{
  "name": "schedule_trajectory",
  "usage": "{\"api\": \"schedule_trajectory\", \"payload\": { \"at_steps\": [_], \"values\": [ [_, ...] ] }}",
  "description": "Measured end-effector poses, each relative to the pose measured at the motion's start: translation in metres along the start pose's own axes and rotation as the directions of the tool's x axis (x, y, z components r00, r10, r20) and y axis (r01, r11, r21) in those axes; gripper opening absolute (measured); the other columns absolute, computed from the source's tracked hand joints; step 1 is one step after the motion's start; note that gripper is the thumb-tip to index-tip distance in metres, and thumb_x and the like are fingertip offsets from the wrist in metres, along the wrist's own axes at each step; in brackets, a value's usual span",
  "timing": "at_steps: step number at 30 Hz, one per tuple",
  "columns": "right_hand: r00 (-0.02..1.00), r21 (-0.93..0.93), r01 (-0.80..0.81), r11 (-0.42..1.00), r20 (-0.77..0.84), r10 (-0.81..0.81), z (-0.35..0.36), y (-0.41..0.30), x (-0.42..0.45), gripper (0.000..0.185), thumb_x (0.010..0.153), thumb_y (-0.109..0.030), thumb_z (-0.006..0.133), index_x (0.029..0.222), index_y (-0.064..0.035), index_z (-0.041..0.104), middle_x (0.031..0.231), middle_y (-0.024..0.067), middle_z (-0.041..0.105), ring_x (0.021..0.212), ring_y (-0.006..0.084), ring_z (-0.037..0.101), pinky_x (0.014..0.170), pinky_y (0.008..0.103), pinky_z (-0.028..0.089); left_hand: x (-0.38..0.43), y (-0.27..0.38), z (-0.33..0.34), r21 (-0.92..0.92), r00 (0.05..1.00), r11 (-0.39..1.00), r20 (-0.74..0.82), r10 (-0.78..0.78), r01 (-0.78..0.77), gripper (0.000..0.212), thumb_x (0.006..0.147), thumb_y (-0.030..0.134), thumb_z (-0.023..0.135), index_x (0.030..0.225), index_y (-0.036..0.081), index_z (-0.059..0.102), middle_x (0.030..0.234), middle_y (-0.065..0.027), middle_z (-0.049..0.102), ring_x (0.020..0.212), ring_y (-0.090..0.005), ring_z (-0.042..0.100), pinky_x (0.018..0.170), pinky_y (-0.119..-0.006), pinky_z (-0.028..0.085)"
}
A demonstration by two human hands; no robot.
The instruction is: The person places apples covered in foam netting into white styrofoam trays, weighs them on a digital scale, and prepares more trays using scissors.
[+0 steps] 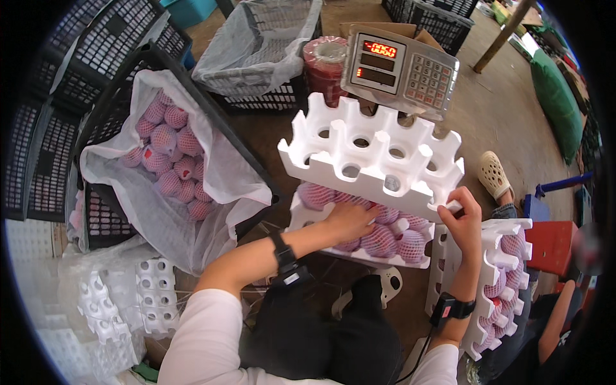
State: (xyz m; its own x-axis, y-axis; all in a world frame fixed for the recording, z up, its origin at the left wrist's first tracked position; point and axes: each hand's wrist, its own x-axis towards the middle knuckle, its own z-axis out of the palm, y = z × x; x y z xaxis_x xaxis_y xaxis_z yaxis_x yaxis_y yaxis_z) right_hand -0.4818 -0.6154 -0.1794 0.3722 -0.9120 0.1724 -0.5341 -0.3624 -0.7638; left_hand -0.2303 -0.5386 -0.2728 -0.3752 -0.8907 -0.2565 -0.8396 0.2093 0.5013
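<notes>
My right hand pinches the near right corner of an empty white foam fruit tray, which is tilted up with its round holes showing. Below it lies a second foam tray filled with round fruits in pink foam nets. My left hand rests among those fruits under the raised tray's edge; its fingertips are partly hidden, so a grip cannot be made out. Beside my right forearm, another filled foam tray is seen at a steep angle.
A black crate lined with white cloth holds netted fruits at left. Another lined crate, a red tape roll and a digital scale's display stand beyond. Foam trays lie lower left. Another person's foot is at right.
</notes>
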Motion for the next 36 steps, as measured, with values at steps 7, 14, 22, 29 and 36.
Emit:
{"api": "schedule_trajectory", "payload": {
  "at_steps": [7,14,22,29,36],
  "values": [
    [0.999,-0.088,0.005,0.996,-0.036,-0.008,-0.019,-0.023,-0.024,0.021,0.07,0.001,0.066,0.079,-0.0014,0.047,0.08,0.0052,0.045,0.069,0.0153,0.047,0.061,0.026,0.038,0.023,-0.033,0.016,-0.199,0.9,0.959,-0.424,0.101,-0.201,0.045,0.083,0.021,0.064,0.125,0.007,0.057,0.116,-0.0187,0.06,0.109,-0.0342,0.057,0.091,-0.041,0.047],
    [0.989,-0.111,0.111,0.988,-0.091,-0.121,-0.003,0.026,-0.086,0.022,0.069,0.002,0.066,0.082,-0.0021,0.048,0.084,0.0134,0.051,0.077,0.0297,0.053,0.068,0.0345,0.044,-0.113,-0.045,0.001,-0.074,0.968,0.976,-0.162,0.19,-0.204,0.031,0.086,0.015,0.063,0.115,0.007,0.064,0.11,-0.0129,0.065,0.102,-0.0285,0.062,0.086,-0.041,0.05],
    [0.98,-0.325,0.189,0.927,0.001,-0.199,0.031,0.049,-0.139,0.061,0.073,0.001,0.07,0.13,-0.0119,0.051,0.142,0.0163,0.041,0.096,0.0264,0.058,0.067,0.0321,0.047,-0.257,-0.088,-0.048,-0.308,0.691,0.932,-0.632,-0.351,0.191,0.015,0.086,0.018,0.064,0.097,0.008,0.066,0.08,-0.008,0.068,0.073,-0.028,0.066,0.064,-0.036,0.052],
    [0.972,-0.435,0.225,0.872,0.046,-0.228,0.011,0.027,-0.167,0.065,0.075,0.002,0.066,0.136,-0.0116,0.046,0.14,0.0171,0.044,0.101,0.0282,0.061,0.069,0.0314,0.05,-0.25,-0.276,-0.169,-0.032,0.157,0.562,-0.946,-0.284,0.826,0.051,0.076,0.024,0.069,0.122,0.009,0.052,0.107,-0.02,0.063,0.108,-0.0456,0.053,0.089,-0.05,0.046],
    [0.924,-0.36,0.377,0.853,0.207,-0.321,0.039,-0.046,-0.132,0.044,0.068,-0.001,0.071,0.111,-0.0042,0.062,0.106,0.014,0.064,0.088,0.032,0.064,0.074,0.0401,0.053,-0.227,-0.293,-0.208,-0.176,0.156,0.429,-0.757,-0.634,0.886,0.068,0.071,0.041,0.077,0.122,0.009,0.046,0.115,-0.0212,0.064,0.105,-0.0476,0.058,0.088,-0.053,0.047]
  ]
}}
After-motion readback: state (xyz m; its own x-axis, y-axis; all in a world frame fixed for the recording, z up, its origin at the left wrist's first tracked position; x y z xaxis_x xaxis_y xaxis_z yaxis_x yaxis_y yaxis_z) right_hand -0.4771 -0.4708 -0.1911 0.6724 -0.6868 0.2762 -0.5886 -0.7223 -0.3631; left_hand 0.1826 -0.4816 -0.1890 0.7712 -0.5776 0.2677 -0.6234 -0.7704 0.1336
